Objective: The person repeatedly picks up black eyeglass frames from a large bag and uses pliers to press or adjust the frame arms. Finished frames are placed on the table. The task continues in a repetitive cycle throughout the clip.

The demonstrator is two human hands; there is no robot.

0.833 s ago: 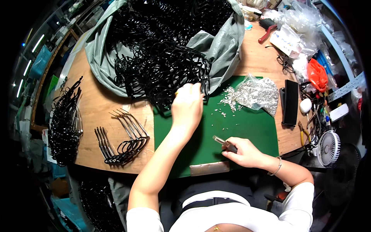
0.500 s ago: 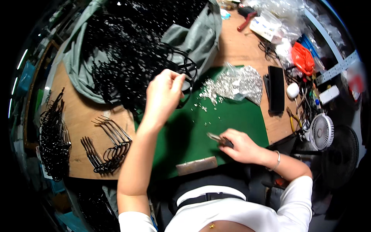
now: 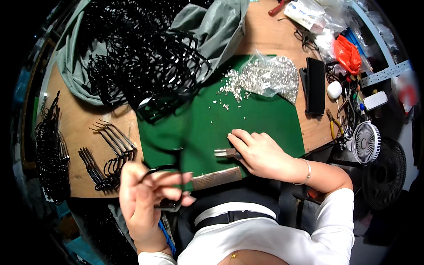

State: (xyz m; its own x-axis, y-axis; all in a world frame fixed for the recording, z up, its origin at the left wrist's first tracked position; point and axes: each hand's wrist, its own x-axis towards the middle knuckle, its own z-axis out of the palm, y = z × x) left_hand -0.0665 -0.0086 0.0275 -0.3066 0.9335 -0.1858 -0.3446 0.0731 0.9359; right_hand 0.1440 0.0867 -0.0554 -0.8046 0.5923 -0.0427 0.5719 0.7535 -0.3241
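My left hand (image 3: 152, 198) is low at the front left, its fingers closed round a black glasses frame (image 3: 180, 157) that is smeared by motion. Pliers (image 3: 226, 153) lie in my right hand (image 3: 260, 154), their metal jaws pointing left over the green mat (image 3: 203, 128). That hand's thumb and forefinger come together on the mat, near a tiny pale speck. Small silver pieces (image 3: 236, 86) spill from a clear plastic bag (image 3: 276, 77) at the mat's back. A worn flat metal bar (image 3: 216, 178) rests along the front edge.
A grey-green sack (image 3: 212, 26) overflows with glossy black frames (image 3: 145, 66) at the back left. Stacked frames (image 3: 112, 154) and a tangled bundle (image 3: 53, 154) stand at left. On the right are a black case (image 3: 315, 86), yellow-handled pliers (image 3: 332, 126), a white fan (image 3: 365, 142) and cables.
My left hand has come back from the sack to the front left with a black frame. My right hand has moved slightly left and up, its pliers now level. The view has shifted.
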